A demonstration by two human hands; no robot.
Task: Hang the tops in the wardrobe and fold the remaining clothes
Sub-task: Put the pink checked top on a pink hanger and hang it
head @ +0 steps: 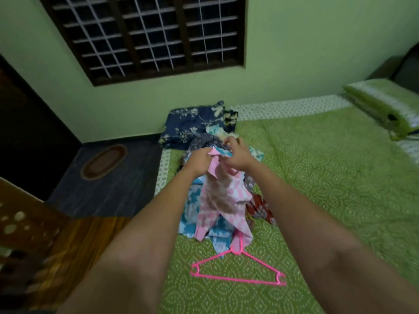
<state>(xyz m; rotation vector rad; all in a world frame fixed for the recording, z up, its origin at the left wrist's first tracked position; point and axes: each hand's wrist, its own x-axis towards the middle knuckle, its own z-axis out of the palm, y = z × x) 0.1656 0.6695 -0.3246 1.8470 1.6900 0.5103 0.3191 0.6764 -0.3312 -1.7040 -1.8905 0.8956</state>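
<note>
Left hand (199,162) and right hand (235,155) pinch the pink-and-blue top (223,200), lifted off the bed (317,177); soft, light, limp, so best gripped at shoulders.

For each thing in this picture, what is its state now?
Left hand: pinches the pink garment's top edge.
Right hand: grips the same garment.
Pink garment: lifted, hanging above the bed.
Pink hanger: flat on the bed, bare.
Clothes pile: unfolded.
</note>
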